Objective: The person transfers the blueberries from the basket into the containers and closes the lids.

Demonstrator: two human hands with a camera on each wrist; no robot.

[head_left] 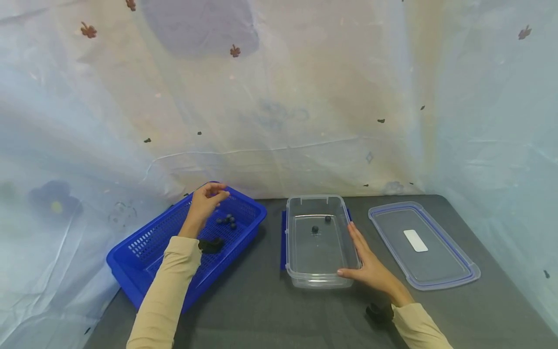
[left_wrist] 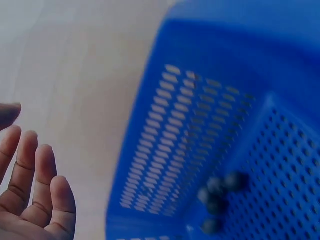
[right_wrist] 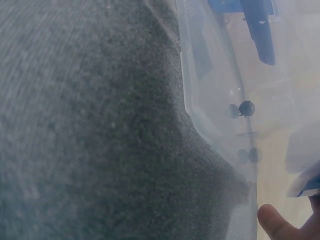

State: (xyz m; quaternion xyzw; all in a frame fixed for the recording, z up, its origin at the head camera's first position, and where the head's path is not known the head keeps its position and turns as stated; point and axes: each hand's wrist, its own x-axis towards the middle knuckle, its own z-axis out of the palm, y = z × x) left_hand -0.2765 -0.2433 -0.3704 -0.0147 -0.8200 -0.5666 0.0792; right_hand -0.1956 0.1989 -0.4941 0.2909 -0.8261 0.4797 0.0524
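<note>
Above the far half of a blue perforated basket (head_left: 257,211) hovers my left hand (head_left: 203,207), with its fingers loosely bent. In the left wrist view nothing shows between the thumb and the fingers of the left hand (left_wrist: 40,200). Several blueberries (left_wrist: 216,204) lie clustered on the basket floor. A clear plastic container (head_left: 322,257) stands uncovered right of the basket, with two blueberries (head_left: 315,229) inside. My right hand (head_left: 372,267) rests against its right side, fingers stretched along the wall and thumb at the near rim corner.
The clear lid (head_left: 440,259) with a blue seal and white label lies flat to the right of the container. A blue latch flap (head_left: 284,242) sticks out on the container's left. Behind the grey tabletop (head_left: 270,320) hangs a patterned plastic curtain (head_left: 279,111).
</note>
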